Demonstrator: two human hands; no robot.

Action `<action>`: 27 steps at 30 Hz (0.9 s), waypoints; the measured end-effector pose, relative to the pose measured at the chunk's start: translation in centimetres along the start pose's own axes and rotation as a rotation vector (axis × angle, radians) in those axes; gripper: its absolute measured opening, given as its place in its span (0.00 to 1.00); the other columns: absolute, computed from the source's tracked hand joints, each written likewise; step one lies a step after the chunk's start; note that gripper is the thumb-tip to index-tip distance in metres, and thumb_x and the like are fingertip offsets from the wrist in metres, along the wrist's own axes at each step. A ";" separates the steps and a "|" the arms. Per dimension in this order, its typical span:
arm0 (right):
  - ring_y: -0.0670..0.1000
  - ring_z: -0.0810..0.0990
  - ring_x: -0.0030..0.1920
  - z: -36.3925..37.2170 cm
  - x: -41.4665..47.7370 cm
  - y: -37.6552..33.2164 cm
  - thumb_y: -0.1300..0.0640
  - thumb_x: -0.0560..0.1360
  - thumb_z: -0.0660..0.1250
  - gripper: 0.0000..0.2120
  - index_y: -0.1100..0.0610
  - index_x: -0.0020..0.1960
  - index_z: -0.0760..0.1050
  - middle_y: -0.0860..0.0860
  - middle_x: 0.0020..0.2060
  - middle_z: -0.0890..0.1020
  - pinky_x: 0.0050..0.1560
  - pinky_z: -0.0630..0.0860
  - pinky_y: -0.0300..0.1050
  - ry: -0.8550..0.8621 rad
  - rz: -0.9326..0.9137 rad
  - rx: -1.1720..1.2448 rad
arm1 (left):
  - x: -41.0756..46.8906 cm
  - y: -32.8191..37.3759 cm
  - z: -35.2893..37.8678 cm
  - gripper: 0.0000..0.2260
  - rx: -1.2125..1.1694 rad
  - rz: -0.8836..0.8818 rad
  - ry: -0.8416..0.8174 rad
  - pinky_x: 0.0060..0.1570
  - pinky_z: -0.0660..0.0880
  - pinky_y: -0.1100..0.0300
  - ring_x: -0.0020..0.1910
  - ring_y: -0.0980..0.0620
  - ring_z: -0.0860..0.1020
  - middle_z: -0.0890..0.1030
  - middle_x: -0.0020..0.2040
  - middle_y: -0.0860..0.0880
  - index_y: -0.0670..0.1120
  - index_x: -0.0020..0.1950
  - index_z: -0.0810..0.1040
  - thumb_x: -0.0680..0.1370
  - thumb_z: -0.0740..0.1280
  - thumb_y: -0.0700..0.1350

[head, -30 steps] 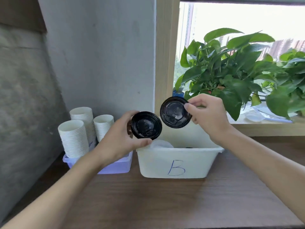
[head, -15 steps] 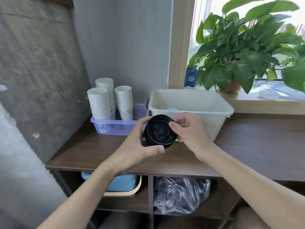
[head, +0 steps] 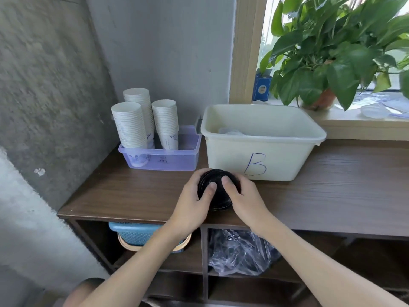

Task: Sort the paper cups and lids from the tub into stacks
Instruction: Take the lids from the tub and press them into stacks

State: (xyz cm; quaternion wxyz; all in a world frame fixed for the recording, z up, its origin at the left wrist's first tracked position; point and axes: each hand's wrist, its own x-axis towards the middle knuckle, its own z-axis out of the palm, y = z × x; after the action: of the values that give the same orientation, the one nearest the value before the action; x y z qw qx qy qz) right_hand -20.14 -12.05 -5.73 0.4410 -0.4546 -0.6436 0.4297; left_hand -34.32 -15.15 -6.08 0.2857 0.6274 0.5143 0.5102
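The black lids (head: pixel 215 176) lie flat on the desk (head: pixel 132 191) at frame centre. The left hand (head: pixel 191 206) and right hand (head: pixel 246 197) each curl a grip round the rim, thumbs on top. The tub (head: pixel 263 138) stands just above, nearer the right hand.

A dark wooden worktop (head: pixel 332 191) with open shelving (head: pixel 204 247) beneath stands against a rough concrete wall (head: pixel 44 85) and a smooth grey wall (head: pixel 166 52), beside a pale wooden window frame (head: pixel 245 49) where daylight falls on a leafy potted plant (head: pixel 332 52).
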 end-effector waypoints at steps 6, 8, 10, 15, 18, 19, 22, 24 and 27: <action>0.36 0.78 0.50 0.7 0.4 1.6 0.53 0.79 0.64 0.09 0.53 0.57 0.77 0.43 0.49 0.82 0.47 0.70 0.26 0.028 -0.039 -0.056 | 0.4 -1.7 0.5 0.10 -0.016 0.030 0.064 0.55 0.71 0.72 0.56 0.61 0.79 0.82 0.55 0.56 0.46 0.63 0.76 0.82 0.63 0.40; 0.37 0.78 0.50 0.9 0.4 1.9 0.52 0.79 0.64 0.09 0.54 0.57 0.75 0.43 0.48 0.81 0.47 0.71 0.26 0.031 -0.042 -0.062 | 0.5 -2.0 0.5 0.10 -0.040 0.032 0.079 0.54 0.71 0.71 0.55 0.60 0.79 0.83 0.53 0.55 0.46 0.61 0.77 0.81 0.64 0.38; 0.38 0.77 0.49 1.1 0.2 2.0 0.53 0.79 0.65 0.08 0.54 0.56 0.74 0.43 0.47 0.81 0.46 0.70 0.27 0.032 -0.054 -0.064 | 0.5 -2.2 0.5 0.11 -0.057 0.028 0.097 0.54 0.72 0.69 0.53 0.58 0.80 0.83 0.52 0.53 0.46 0.59 0.78 0.80 0.65 0.35; 0.37 0.76 0.43 1.1 0.2 1.9 0.56 0.78 0.65 0.03 0.52 0.51 0.72 0.43 0.41 0.79 0.43 0.70 0.27 0.028 -0.068 -0.054 | 0.4 -2.3 0.9 0.15 -0.068 0.034 0.152 0.51 0.73 0.68 0.48 0.58 0.81 0.83 0.46 0.55 0.53 0.53 0.78 0.78 0.65 0.31; 0.40 0.74 0.39 1.2 0.4 1.9 0.59 0.78 0.65 0.02 0.56 0.49 0.73 0.45 0.38 0.78 0.41 0.69 0.30 0.036 -0.069 -0.070 | 0.5 -2.4 1.2 0.15 -0.062 0.025 0.164 0.50 0.74 0.67 0.47 0.57 0.81 0.83 0.45 0.54 0.51 0.51 0.77 0.78 0.65 0.30; 0.40 0.74 0.38 1.3 0.4 1.9 0.60 0.78 0.65 0.01 0.56 0.48 0.73 0.45 0.38 0.77 0.40 0.69 0.30 0.042 -0.068 -0.069 | 0.5 -2.3 1.2 0.15 -0.060 0.022 0.165 0.49 0.74 0.67 0.46 0.57 0.81 0.83 0.45 0.53 0.50 0.50 0.77 0.78 0.65 0.30; 0.42 0.74 0.38 1.2 0.6 2.0 0.61 0.77 0.66 0.01 0.57 0.48 0.74 0.47 0.37 0.78 0.39 0.69 0.31 0.049 -0.085 -0.073 | 0.4 -1.9 1.1 0.13 -0.059 0.017 0.122 0.49 0.72 0.71 0.47 0.61 0.80 0.82 0.46 0.56 0.51 0.52 0.76 0.79 0.64 0.32; 0.44 0.75 0.40 1.0 0.5 2.1 0.60 0.77 0.66 0.01 0.58 0.49 0.74 0.48 0.38 0.79 0.41 0.70 0.32 0.037 -0.093 -0.068 | 0.3 -1.6 0.9 0.10 -0.042 0.024 0.061 0.51 0.70 0.74 0.51 0.63 0.79 0.82 0.49 0.57 0.50 0.57 0.76 0.81 0.64 0.36; 0.43 0.77 0.44 1.1 0.5 2.1 0.57 0.77 0.67 0.03 0.55 0.51 0.75 0.46 0.42 0.81 0.44 0.71 0.31 0.019 -0.089 -0.057 | 0.4 -1.5 0.8 0.10 -0.068 0.003 0.067 0.50 0.71 0.74 0.49 0.65 0.80 0.83 0.48 0.56 0.50 0.55 0.79 0.81 0.64 0.36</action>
State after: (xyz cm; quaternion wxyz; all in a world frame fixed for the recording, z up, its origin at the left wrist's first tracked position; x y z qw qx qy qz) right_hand -20.84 -11.27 -7.89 0.4527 -0.4420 -0.6710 0.3865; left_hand -34.16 -14.16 -7.48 0.2886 0.6009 0.5048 0.5484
